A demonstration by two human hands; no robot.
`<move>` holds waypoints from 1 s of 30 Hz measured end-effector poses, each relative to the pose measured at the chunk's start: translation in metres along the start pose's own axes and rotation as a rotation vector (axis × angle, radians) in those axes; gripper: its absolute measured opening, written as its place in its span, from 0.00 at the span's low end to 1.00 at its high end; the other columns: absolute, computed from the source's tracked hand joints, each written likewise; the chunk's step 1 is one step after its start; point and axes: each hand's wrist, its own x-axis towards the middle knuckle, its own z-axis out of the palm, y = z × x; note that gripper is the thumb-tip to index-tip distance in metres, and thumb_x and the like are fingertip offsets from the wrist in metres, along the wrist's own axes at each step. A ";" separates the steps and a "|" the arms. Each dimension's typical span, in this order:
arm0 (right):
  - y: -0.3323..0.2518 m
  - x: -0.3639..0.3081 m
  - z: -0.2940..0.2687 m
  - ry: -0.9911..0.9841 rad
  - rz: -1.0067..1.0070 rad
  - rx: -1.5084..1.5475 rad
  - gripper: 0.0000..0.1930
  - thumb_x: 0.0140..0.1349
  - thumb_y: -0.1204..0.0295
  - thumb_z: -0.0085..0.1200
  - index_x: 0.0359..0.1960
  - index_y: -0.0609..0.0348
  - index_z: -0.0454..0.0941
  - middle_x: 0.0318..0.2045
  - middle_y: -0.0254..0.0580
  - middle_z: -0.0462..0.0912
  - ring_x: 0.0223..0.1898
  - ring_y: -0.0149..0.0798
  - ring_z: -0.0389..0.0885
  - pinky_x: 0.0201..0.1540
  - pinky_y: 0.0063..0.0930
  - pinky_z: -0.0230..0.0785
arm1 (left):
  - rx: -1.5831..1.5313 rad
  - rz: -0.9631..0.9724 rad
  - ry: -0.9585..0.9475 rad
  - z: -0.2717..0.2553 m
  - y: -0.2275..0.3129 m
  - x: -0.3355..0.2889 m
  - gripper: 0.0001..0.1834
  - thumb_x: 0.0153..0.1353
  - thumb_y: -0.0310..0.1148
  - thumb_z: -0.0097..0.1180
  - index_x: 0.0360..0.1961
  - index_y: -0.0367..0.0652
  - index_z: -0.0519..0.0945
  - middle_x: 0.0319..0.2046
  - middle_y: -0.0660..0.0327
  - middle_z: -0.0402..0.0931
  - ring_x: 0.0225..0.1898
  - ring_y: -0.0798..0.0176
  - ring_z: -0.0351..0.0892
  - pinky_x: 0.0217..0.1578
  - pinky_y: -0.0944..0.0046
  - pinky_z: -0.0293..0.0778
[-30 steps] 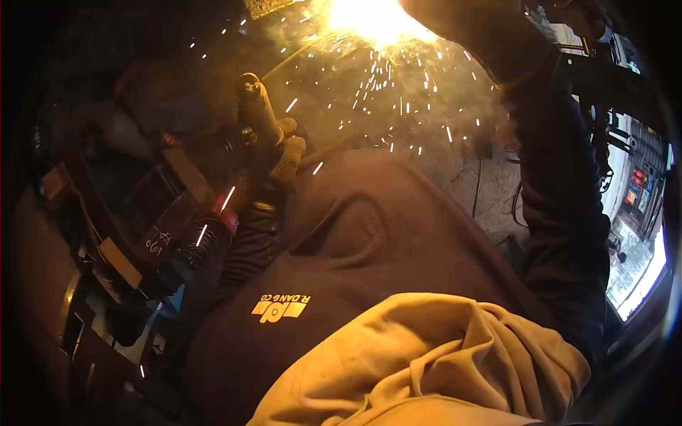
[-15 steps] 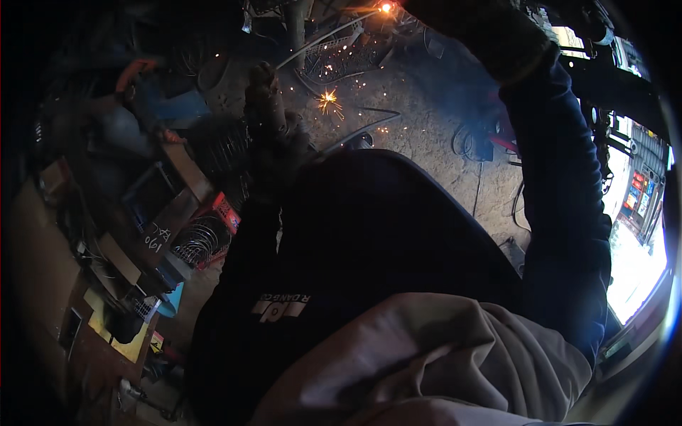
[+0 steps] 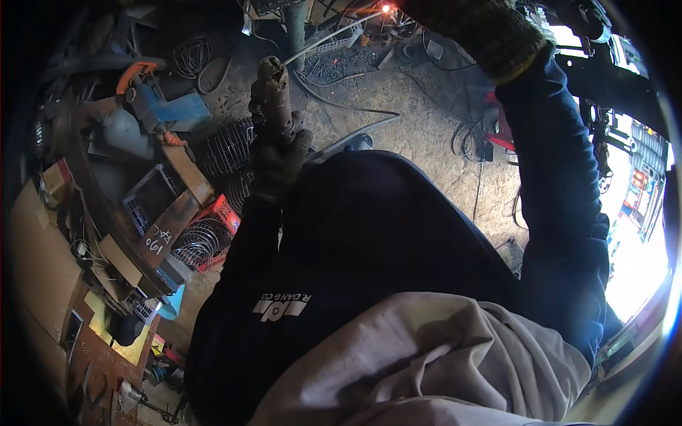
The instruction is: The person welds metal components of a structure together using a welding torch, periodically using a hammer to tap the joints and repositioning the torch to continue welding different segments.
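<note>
Red crate (image 3: 224, 213) below left hand (image 3: 278, 155)

Dark navy sweatshirt fills centre of frame, small pale printed logo low on chest at lower centre. Grey-beige garment, creased, bunched across lower right. 2 long navy sleeves: one up centre left, other along right edge. Left hand (image 3: 278, 157) in dark knit work glove, grimy, fuzzy. Right hand (image 3: 484, 28) at top right in olive-brown knit glove, ribbed cuff over sleeve end.
</note>
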 end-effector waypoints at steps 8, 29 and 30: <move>-0.008 0.010 -0.011 -0.086 0.153 0.103 0.13 0.68 0.64 0.51 0.30 0.60 0.78 0.26 0.49 0.76 0.30 0.53 0.77 0.34 0.45 0.71 | 0.009 -0.322 0.022 0.008 0.005 -0.002 0.23 0.57 0.34 0.69 0.52 0.37 0.77 0.42 0.57 0.80 0.44 0.60 0.81 0.44 0.59 0.77; 0.003 -0.003 0.000 -0.003 0.044 0.298 0.08 0.64 0.75 0.54 0.42 0.60 0.81 0.34 0.42 0.81 0.38 0.42 0.80 0.47 0.35 0.75 | -0.006 -0.052 -0.061 0.013 -0.002 0.010 0.19 0.59 0.25 0.64 0.51 0.32 0.78 0.29 0.61 0.79 0.27 0.69 0.80 0.29 0.67 0.76; 0.002 -0.002 0.000 -0.085 0.157 0.443 0.09 0.64 0.76 0.54 0.44 0.60 0.81 0.34 0.43 0.82 0.38 0.42 0.80 0.48 0.34 0.75 | -0.044 -0.029 -0.019 0.013 -0.009 0.007 0.18 0.58 0.26 0.64 0.50 0.33 0.78 0.29 0.61 0.79 0.28 0.67 0.80 0.29 0.66 0.76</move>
